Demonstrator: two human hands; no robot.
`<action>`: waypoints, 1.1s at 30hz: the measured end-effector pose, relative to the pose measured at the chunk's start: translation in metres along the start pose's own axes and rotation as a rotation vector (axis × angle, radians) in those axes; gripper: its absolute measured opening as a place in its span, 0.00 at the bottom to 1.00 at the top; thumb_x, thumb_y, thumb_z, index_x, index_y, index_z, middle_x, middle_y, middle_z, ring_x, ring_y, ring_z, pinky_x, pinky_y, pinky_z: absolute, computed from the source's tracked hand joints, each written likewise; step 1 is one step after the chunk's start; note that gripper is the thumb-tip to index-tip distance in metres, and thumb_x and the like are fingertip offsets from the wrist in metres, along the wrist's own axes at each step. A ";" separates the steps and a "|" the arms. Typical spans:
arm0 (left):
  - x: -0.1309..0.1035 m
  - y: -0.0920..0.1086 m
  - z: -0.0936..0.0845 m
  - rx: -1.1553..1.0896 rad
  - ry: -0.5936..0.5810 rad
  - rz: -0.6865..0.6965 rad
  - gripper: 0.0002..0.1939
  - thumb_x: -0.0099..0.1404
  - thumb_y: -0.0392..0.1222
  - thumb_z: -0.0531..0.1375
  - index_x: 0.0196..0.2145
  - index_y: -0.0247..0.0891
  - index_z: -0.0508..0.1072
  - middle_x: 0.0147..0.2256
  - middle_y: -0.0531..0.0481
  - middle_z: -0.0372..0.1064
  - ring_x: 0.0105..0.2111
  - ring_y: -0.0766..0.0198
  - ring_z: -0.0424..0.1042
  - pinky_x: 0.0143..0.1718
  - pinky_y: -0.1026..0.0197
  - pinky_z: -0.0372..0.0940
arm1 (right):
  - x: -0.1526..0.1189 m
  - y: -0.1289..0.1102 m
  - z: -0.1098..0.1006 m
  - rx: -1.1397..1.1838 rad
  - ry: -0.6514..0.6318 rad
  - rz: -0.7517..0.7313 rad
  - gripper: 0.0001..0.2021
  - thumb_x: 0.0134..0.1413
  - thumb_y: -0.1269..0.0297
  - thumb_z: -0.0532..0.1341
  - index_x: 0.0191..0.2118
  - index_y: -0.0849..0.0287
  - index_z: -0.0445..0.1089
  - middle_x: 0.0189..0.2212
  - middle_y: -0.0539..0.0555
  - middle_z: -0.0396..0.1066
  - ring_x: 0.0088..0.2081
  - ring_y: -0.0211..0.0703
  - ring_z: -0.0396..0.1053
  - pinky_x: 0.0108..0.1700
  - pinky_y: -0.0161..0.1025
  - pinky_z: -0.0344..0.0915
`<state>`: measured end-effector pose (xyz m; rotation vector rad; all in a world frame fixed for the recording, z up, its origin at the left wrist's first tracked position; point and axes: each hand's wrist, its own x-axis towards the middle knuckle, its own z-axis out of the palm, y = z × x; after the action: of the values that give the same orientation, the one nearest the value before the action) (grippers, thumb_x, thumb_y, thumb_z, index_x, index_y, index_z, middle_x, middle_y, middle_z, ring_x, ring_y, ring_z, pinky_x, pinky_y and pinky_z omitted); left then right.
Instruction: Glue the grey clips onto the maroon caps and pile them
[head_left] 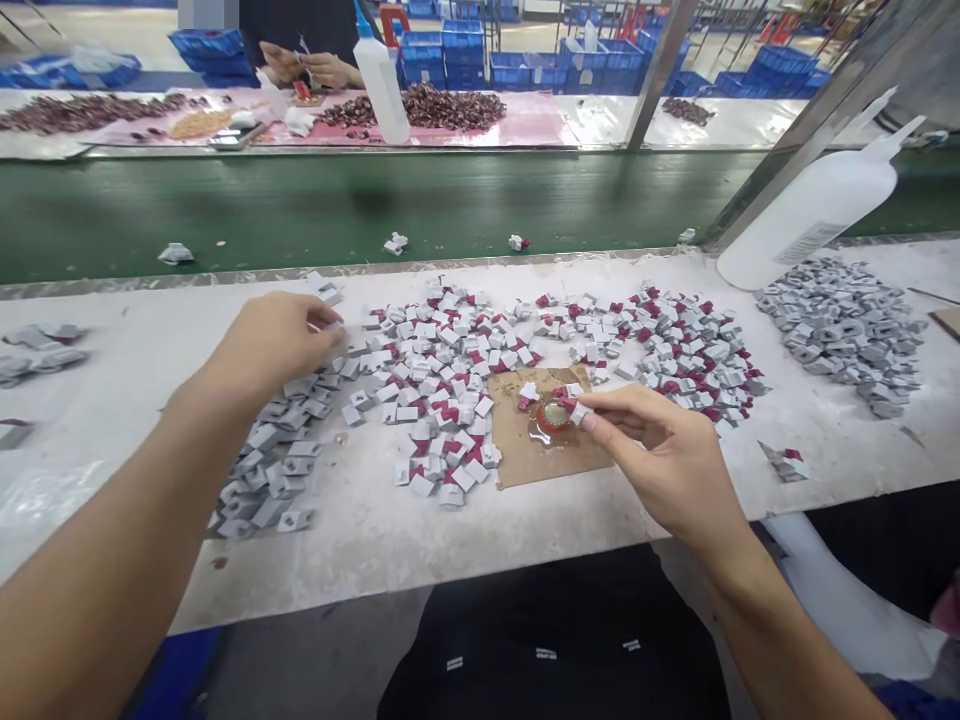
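My right hand point(660, 450) pinches a small grey-and-maroon plastic piece point(579, 410) between thumb and fingertips. It is held over a cardboard square point(517, 462), beside a round red-rimmed dish point(553, 416) in a puddle of clear liquid. Another grey-and-maroon part point(528, 394) lies on the cardboard. Over the top of a heap of plain grey pieces point(274, 450) is my left hand point(281, 338). Its fingers are curled and the tips close together; whether a piece is between them is unclear. Many grey-and-maroon parts point(442, 350) are spread between my hands.
A white squeeze bottle point(814, 220) leans at the back right by a metal post, near another grey heap point(844, 330). Behind runs a green conveyor belt point(300, 200) with several stray pieces. Across it, a person's hands point(315, 68) work beside dark red parts point(435, 108).
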<state>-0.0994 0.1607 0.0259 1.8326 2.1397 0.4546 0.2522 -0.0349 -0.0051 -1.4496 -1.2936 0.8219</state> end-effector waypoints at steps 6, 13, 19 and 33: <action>-0.078 0.056 0.005 -0.471 -0.110 0.195 0.18 0.67 0.55 0.73 0.50 0.45 0.87 0.43 0.44 0.87 0.45 0.44 0.86 0.48 0.45 0.81 | 0.010 -0.005 0.002 0.415 -0.031 0.150 0.10 0.65 0.52 0.82 0.49 0.46 0.92 0.46 0.53 0.92 0.47 0.55 0.92 0.54 0.53 0.91; -0.132 0.103 0.047 -1.093 -0.604 0.251 0.11 0.72 0.50 0.76 0.48 0.46 0.86 0.43 0.43 0.88 0.46 0.47 0.90 0.48 0.48 0.85 | 0.015 -0.014 0.008 0.555 -0.051 0.115 0.12 0.63 0.50 0.83 0.49 0.42 0.92 0.50 0.50 0.92 0.57 0.57 0.90 0.68 0.61 0.85; -0.132 0.110 0.055 -1.179 -0.654 0.263 0.08 0.72 0.47 0.77 0.46 0.47 0.87 0.42 0.46 0.89 0.44 0.49 0.90 0.48 0.49 0.87 | 0.014 -0.007 0.007 0.476 -0.019 0.082 0.11 0.65 0.50 0.82 0.50 0.42 0.92 0.51 0.51 0.91 0.55 0.56 0.90 0.65 0.59 0.86; -0.117 0.104 0.044 -1.084 -0.623 0.324 0.11 0.69 0.49 0.77 0.46 0.46 0.86 0.40 0.45 0.87 0.44 0.48 0.89 0.46 0.48 0.85 | 0.046 -0.016 0.008 0.298 -0.200 -0.039 0.09 0.68 0.58 0.78 0.51 0.44 0.93 0.42 0.53 0.88 0.44 0.48 0.86 0.47 0.45 0.88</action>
<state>0.0299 0.0618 0.0301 1.3593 0.8604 0.7748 0.2496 0.0103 0.0132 -1.1249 -1.2794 1.1047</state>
